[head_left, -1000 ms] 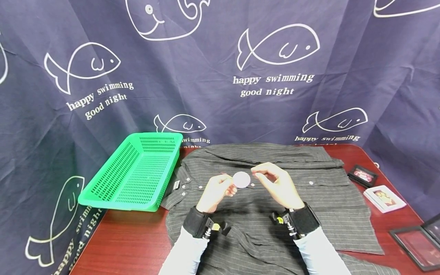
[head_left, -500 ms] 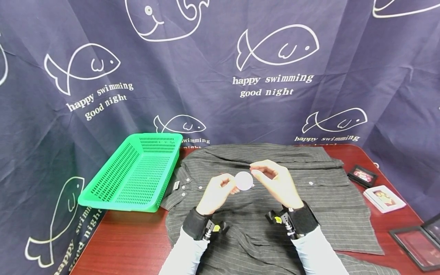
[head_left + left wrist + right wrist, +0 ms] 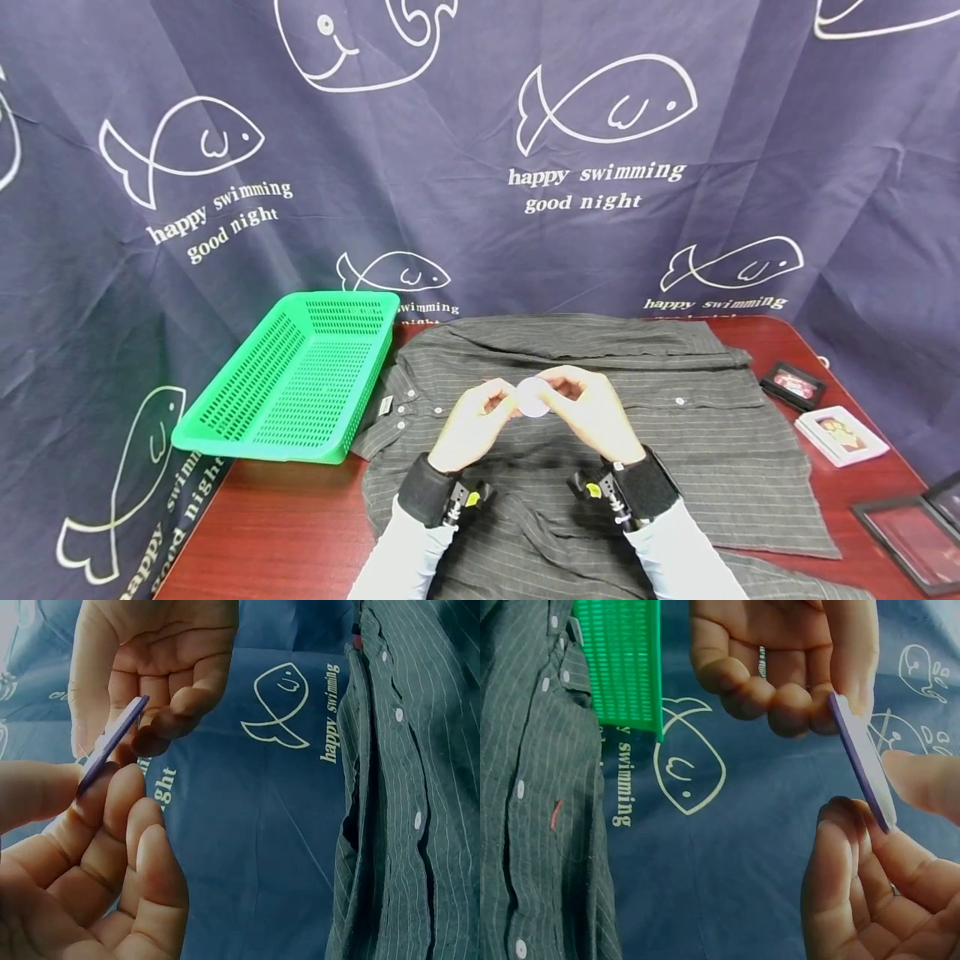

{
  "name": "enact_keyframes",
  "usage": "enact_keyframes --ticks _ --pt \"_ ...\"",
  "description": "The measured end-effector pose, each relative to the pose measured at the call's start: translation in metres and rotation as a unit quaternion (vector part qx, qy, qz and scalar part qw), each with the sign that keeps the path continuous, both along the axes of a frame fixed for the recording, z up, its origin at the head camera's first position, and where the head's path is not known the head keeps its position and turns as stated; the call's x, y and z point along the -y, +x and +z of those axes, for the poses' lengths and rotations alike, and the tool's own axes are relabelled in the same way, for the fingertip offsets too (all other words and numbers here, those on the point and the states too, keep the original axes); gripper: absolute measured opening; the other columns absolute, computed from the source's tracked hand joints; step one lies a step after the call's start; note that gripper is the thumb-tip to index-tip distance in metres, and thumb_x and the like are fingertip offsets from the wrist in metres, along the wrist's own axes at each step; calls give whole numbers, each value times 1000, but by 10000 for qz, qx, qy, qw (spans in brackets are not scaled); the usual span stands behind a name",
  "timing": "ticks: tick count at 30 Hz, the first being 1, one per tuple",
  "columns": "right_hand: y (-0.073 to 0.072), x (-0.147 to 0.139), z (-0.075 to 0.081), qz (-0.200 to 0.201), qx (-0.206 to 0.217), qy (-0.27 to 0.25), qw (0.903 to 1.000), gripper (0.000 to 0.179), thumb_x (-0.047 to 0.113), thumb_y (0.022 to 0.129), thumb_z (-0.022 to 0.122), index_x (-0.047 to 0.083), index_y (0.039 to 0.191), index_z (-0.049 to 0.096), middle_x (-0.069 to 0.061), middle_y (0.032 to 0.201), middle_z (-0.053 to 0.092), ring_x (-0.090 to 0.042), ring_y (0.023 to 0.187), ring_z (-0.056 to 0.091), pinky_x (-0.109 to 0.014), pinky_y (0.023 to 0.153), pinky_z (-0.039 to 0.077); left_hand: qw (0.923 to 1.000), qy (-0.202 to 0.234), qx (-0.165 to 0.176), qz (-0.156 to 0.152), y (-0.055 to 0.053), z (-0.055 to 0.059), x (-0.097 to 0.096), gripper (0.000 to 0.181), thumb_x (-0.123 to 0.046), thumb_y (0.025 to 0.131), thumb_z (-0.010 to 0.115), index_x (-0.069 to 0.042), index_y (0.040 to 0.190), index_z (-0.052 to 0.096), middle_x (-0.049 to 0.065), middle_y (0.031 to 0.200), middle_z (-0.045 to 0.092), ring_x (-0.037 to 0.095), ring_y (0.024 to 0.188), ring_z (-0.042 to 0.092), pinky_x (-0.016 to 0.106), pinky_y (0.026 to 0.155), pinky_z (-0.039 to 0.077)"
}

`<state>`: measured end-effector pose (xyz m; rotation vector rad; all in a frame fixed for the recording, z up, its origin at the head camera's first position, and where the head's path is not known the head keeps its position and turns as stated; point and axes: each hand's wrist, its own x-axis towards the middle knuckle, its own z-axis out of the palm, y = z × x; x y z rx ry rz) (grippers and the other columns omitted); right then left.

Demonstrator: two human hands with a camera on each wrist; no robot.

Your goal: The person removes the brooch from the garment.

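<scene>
A small thin round disc [image 3: 532, 397], pale on its face and purple along its edge, is held up over a dark pinstriped shirt [image 3: 727, 467]. My left hand [image 3: 471, 421] pinches its left edge between thumb and forefinger. At the opposite edge my right hand [image 3: 591, 412] pinches it too, thumb on the pale face. In the left wrist view the disc [image 3: 114, 744] appears nearly edge-on between both hands. From the right wrist, the disc [image 3: 862, 761] slants between the fingertips. A short red strand [image 3: 556, 814] lies on the shirt front.
A green plastic basket [image 3: 341, 442] stands at the left on the red-brown table [image 3: 277, 521]. Along the right side lie a black case [image 3: 793, 385], a white box [image 3: 842, 435] with a picture, and an open dark-framed case [image 3: 911, 542]. A patterned blue curtain [image 3: 465, 150] hangs behind.
The disc has shifted slightly right with my left hand. My right hand has moved left and down onto the disc's right edge, where it was apart from it a second ago.
</scene>
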<state>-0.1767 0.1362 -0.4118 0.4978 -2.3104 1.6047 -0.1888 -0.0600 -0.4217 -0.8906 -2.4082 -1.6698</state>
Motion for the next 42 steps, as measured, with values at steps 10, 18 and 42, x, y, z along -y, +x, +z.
enact_keyframes --ticks 10,18,42 --pt "2 2 -1 -50 249 82 9996 14 11 86 74 1 95 71 -11 77 70 0 64 59 -19 61 51 9997 -137 -164 77 1 0 1 15 -15 97 60 -3 93 68 16 85 69 4 72 58 20 71 50" --pt "2 2 -1 133 243 41 9996 13 11 87 73 2 96 70 -11 80 71 -4 65 61 -20 61 50 9994 -143 -137 298 2 0 -1 14 -16 96 62 -4 92 69 15 84 70 11 70 59 24 69 49" --pt "2 2 -5 215 244 176 9993 14 11 88 71 2 99 69 -10 84 70 -2 70 62 -20 66 52 9989 -309 -215 295 3 1 0 18 -19 97 60 -5 89 68 16 82 68 3 67 54 19 65 46"
